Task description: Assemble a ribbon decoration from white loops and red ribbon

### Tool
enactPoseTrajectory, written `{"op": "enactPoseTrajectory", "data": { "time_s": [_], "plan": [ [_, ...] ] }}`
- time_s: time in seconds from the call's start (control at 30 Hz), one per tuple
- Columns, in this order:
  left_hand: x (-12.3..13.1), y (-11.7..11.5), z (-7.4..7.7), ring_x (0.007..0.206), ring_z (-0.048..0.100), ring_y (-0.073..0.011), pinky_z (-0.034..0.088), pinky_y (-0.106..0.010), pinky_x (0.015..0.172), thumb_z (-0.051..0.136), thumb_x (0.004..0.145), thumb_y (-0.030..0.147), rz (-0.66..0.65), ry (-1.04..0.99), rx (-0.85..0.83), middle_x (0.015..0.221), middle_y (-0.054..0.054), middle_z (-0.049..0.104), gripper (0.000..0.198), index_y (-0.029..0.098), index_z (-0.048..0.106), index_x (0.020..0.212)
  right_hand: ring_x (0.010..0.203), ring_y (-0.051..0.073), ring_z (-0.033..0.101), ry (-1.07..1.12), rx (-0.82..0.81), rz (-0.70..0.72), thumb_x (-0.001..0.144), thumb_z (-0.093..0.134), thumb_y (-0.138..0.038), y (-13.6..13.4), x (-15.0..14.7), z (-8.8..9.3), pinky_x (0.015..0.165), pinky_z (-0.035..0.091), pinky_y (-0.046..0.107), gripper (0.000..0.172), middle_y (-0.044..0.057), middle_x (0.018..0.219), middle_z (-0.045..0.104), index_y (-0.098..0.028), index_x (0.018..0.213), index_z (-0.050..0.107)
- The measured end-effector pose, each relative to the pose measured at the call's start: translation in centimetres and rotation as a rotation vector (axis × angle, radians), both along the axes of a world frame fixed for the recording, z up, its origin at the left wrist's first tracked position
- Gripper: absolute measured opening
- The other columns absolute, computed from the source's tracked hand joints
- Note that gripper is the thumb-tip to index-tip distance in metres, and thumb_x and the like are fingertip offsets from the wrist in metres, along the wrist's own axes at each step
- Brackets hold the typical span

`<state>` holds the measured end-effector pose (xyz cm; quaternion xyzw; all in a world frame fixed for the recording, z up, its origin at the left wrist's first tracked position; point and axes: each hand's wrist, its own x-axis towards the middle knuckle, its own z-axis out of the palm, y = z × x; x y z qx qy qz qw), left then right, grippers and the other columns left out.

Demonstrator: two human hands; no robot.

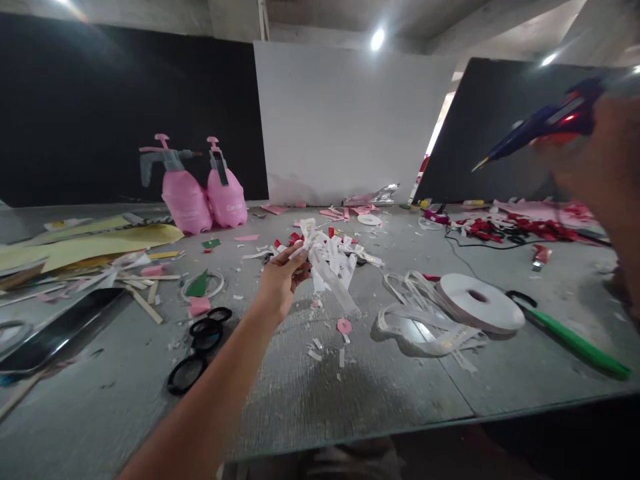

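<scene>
My left hand [284, 279] pinches a white ribbon bow [309, 235] above the middle of the table, its tails hanging down to the right. Behind it lies a pile of white and red ribbon pieces [345, 252]. My right hand [575, 157], raised at the upper right and blurred, is wrapped round a dark blue glue gun [530, 130] with a red light on its body. The gun's metal tip points left and down, well apart from the bow. A spool [453, 293] with loose white ribbon [425, 327] lies on the table to the right.
Two pink spray bottles [187, 203] stand at the back left. Black rings [205, 333] and a phone [60, 327] lie near my left forearm. A green-handled tool [580, 340] is at the right. Red ribbon pieces [500, 227] and a cable [465, 248] lie farther back.
</scene>
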<state>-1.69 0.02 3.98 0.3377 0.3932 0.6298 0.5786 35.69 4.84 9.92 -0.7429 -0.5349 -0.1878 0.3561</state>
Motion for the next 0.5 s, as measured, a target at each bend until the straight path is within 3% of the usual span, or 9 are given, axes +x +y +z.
{"op": "enactPoseTrajectory", "data": {
  "time_s": [0.1, 0.17, 0.23, 0.33, 0.43, 0.5],
  "plan": [
    [-0.1, -0.1, 0.6, 0.071, 0.065, -0.0106, 0.049, -0.021, 0.062, 0.082, 0.065, 0.028, 0.007, -0.020, -0.003, 0.088, -0.001, 0.072, 0.040, 0.022, 0.070, 0.103, 0.090, 0.024, 0.059, 0.014, -0.072, 0.003, 0.086, 0.055, -0.034, 0.9, -1.3, -3.2, 0.067, 0.035, 0.035, 0.023, 0.023, 0.096, 0.061, -0.013, 0.082, 0.062],
    [-0.5, 0.0, 1.1, 0.072, 0.065, -0.0108, 0.050, -0.021, 0.061, 0.080, 0.067, 0.027, 0.021, -0.016, -0.008, 0.090, -0.002, 0.072, 0.036, 0.022, 0.071, 0.102, 0.086, 0.024, 0.061, 0.007, -0.216, 0.014, 0.084, 0.057, -0.032, 2.4, -1.1, -4.9, 0.065, 0.035, 0.035, 0.023, 0.021, 0.087, 0.063, -0.014, 0.070, 0.061],
    [-1.3, 0.4, 1.9, 0.071, 0.066, -0.0110, 0.050, -0.021, 0.061, 0.078, 0.069, 0.025, 0.052, -0.010, -0.006, 0.091, -0.002, 0.072, 0.031, 0.022, 0.071, 0.100, 0.079, 0.023, 0.062, -0.029, -0.448, 0.075, 0.078, 0.063, -0.027, 4.4, -0.1, -5.9, 0.062, 0.035, 0.035, 0.024, 0.018, 0.076, 0.063, -0.015, 0.058, 0.058],
    [-3.6, 1.1, 4.0, 0.073, 0.066, -0.0117, 0.054, -0.023, 0.066, 0.076, 0.071, 0.020, 0.097, 0.007, 0.060, 0.088, -0.002, 0.072, 0.026, 0.022, 0.072, 0.097, 0.070, 0.025, 0.062, -0.048, -0.594, 0.120, 0.062, 0.077, -0.020, 7.3, 1.3, -6.8, 0.060, 0.036, 0.037, 0.031, 0.017, 0.065, 0.063, -0.016, 0.044, 0.051],
    [-6.6, 1.6, 6.9, 0.077, 0.068, -0.0134, 0.057, -0.026, 0.074, 0.074, 0.073, 0.016, 0.169, 0.031, 0.186, 0.087, -0.003, 0.072, 0.029, 0.020, 0.071, 0.101, 0.086, 0.035, 0.062, -0.120, -0.571, 0.089, 0.059, 0.077, -0.012, 8.8, -0.5, -6.6, 0.070, 0.038, 0.045, 0.021, 0.028, 0.082, 0.066, -0.012, 0.050, 0.059],
    [-8.4, 1.7, 8.8, 0.081, 0.069, -0.0146, 0.058, -0.027, 0.079, 0.071, 0.076, 0.016, 0.214, 0.049, 0.227, 0.089, -0.003, 0.072, 0.030, 0.020, 0.070, 0.105, 0.103, 0.037, 0.059, -0.214, -0.508, 0.180, 0.066, 0.071, -0.009, 8.4, -4.5, -6.0, 0.081, 0.036, 0.048, 0.007, 0.031, 0.106, 0.065, -0.011, 0.073, 0.070]
  ]
}}
